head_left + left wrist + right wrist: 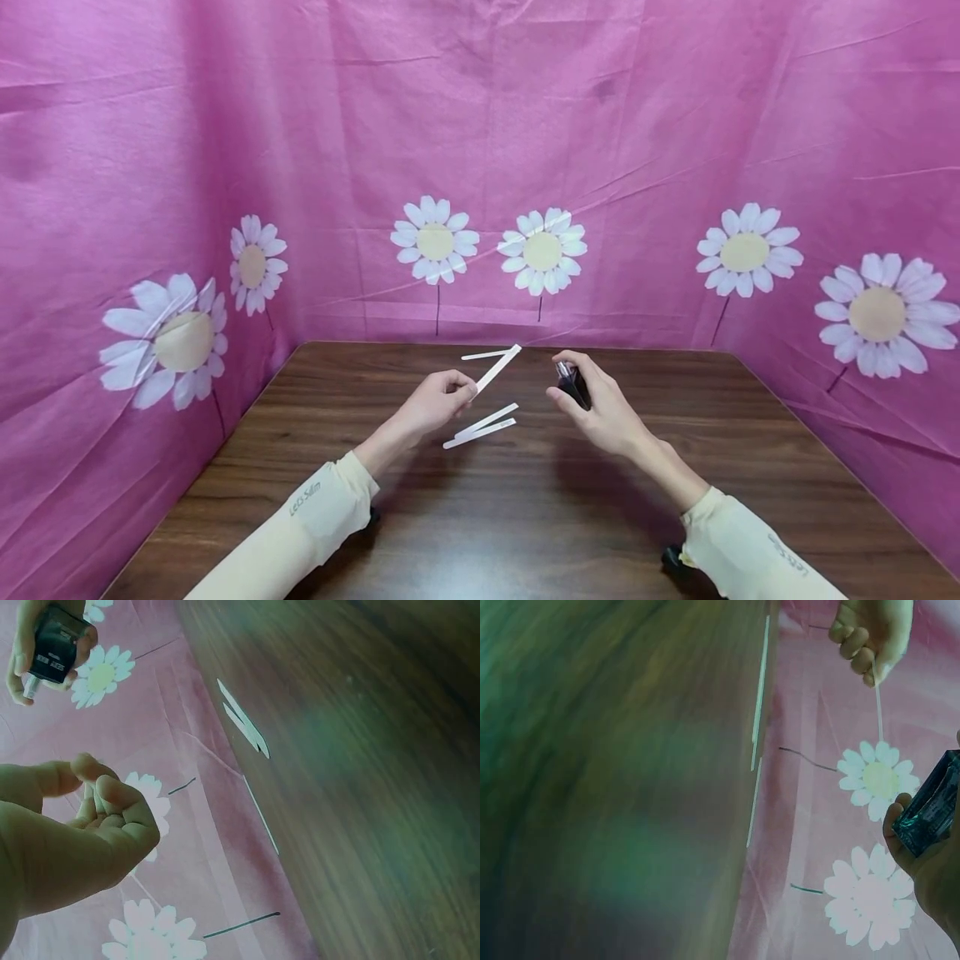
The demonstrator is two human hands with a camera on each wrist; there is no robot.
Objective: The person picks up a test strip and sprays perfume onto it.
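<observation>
My left hand [435, 402] pinches a slim white paper test strip [497, 372] by its near end, between thumb and fingertips. The strip points away and to the right, above the table; the right wrist view shows the strip [879, 712] almost edge-on. In my right hand [613, 417] is a small dark perfume spray bottle [577, 388] with a silver nozzle. The forefinger lies over its top while the thumb is at its side. A gap separates nozzle and strip. The left wrist view shows the bottle [54, 646] and its nozzle from below, but the fingers hide the strip there.
Two more white strips [483, 431] lie crossing at one end on the brown wooden table [465, 533], just in front of the left hand. Another strip [484, 356] lies near the back edge. A pink curtain [480, 125] with daisies surrounds the table.
</observation>
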